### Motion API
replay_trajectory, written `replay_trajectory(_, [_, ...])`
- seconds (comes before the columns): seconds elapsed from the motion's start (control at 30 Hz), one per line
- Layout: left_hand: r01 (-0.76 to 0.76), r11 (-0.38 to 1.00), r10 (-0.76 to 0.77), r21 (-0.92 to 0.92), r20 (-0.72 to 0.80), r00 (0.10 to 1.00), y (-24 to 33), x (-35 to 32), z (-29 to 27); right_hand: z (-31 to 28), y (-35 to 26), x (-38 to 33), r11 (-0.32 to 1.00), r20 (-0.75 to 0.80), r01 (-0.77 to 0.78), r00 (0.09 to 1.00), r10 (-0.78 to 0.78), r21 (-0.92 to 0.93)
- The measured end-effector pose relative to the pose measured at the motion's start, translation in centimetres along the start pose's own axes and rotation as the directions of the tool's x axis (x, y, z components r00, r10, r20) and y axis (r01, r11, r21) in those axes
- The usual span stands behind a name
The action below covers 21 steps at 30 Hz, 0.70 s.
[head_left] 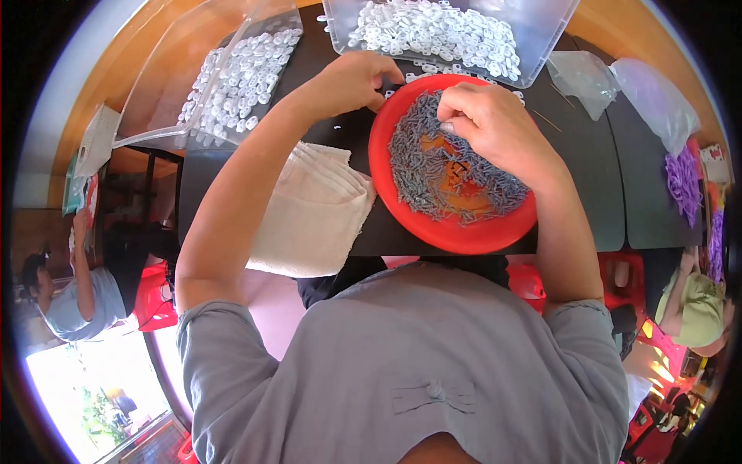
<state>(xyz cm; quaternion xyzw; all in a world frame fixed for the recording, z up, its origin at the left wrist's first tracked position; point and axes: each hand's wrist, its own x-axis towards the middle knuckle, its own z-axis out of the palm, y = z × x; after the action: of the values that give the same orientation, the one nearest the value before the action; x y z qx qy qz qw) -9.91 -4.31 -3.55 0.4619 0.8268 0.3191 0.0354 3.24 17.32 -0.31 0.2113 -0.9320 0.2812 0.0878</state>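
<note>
A round red basin point(376, 166) on the dark table holds a heap of small grey screws point(417, 182), with its orange-red bottom showing in the middle. Over the far side of the heap, my right hand point(495, 127) has its thumb and fingertips pinched together; whatever is in the pinch is too small to make out. Just beyond the basin's left rim, my left hand point(348, 81) is bent down to the table, thumb and forefinger apart. A small white piece lies by its fingertips. More small white plastic pieces point(433, 69) with holes lie scattered behind the basin.
A clear bin point(533, 66) of white pieces stands at the back, and a clear bag point(239, 81) of them lies left. Folded cream cloth point(313, 209) overhangs the front edge. Plastic bags point(583, 81) and thin sticks lie right. Other people sit at both sides.
</note>
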Motion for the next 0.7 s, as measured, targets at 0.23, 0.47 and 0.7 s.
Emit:
replay_trajectory(0.23, [0.178,0.982,-0.179,-0.064,-0.001,0.984,-0.5,-0.4,0.6,0.6,0.3,0.2,0.998,-0.044,0.047,0.998,-0.045,0.041])
replay_trajectory(0.47, [0.33,0.919,-0.353,-0.215,-0.08,0.932,1.1,-1.1,-0.3,1.8,0.4,0.8,0.994,-0.044,0.076,0.996,-0.073,0.078])
replay_trajectory(0.7, [0.272,0.446,-0.508,-0.852,0.009,0.861,7.3,-2.4,0.1,0.2,0.1,0.8,0.92,-0.188,0.034,0.981,0.043,0.39])
